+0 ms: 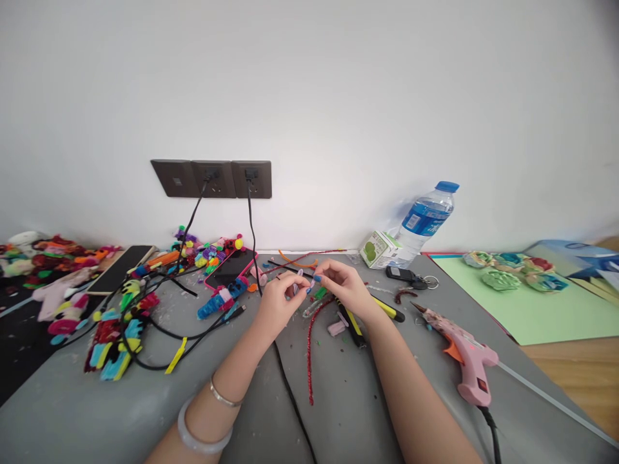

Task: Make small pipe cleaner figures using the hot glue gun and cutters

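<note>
My left hand [285,296] and my right hand [345,290] meet above the middle of the grey table, fingertips pinched on a small pale lilac fuzzy piece [300,276]. Both hands are closed on it, close to each other. Below them lie a red glittery pipe cleaner [310,361], a light pink fuzzy piece [336,328] and pliers with black and yellow handles [354,327], partly covered by my right hand. A silvery pipe cleaner loop and a green bit show between the hands.
Left of my hands are a blue fuzzy figure [222,301], phones, cables and colourful pipe cleaner pieces [116,335]. To the right are a pink glue gun [471,361], keys [411,278], a green-white box [380,250], a water bottle [423,222] and green paper [541,316] bearing paper flowers.
</note>
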The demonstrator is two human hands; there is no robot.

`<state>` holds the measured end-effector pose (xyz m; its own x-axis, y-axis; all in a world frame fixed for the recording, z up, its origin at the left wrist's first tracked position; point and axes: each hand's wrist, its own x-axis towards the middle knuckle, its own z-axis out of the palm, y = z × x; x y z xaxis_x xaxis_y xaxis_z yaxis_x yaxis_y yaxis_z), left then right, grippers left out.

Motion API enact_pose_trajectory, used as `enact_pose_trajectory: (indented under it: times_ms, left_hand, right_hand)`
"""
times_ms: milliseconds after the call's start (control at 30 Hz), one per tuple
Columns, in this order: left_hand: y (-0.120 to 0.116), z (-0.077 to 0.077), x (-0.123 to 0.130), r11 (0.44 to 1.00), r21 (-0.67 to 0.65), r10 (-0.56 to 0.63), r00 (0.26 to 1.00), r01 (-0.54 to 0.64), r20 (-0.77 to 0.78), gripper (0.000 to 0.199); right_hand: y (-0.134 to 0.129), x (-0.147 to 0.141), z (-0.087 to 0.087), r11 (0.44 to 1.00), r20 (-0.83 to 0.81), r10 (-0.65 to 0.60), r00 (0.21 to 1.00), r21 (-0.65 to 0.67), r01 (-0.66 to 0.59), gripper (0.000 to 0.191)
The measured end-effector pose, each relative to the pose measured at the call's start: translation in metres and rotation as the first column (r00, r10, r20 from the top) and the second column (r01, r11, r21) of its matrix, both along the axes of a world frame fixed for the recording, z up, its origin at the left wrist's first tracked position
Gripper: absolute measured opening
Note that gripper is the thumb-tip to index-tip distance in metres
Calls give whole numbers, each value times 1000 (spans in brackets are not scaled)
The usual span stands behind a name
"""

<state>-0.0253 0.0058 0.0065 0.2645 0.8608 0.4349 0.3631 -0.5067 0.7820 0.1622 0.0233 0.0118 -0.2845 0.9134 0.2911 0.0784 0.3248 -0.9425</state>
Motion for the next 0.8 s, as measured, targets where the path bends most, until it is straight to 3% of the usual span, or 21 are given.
enact_pose_trajectory:
  times_ms: [367, 600, 800]
  left_hand:
    - [3, -2, -3, 996, 29, 86, 996, -85, -24, 13]
    - [8, 0, -16, 962, 3, 272, 960, -273, 73, 10]
    - [13, 3, -22, 938, -64, 348, 920, -342, 181, 10]
  right_hand:
    - [1, -2, -2, 999, 42, -47, 998, 20, 46, 32]
    - [7, 7, -12, 950, 103, -313, 944, 21, 313, 22]
    - [4, 9, -7, 877, 93, -459, 884, 205, 434, 21]
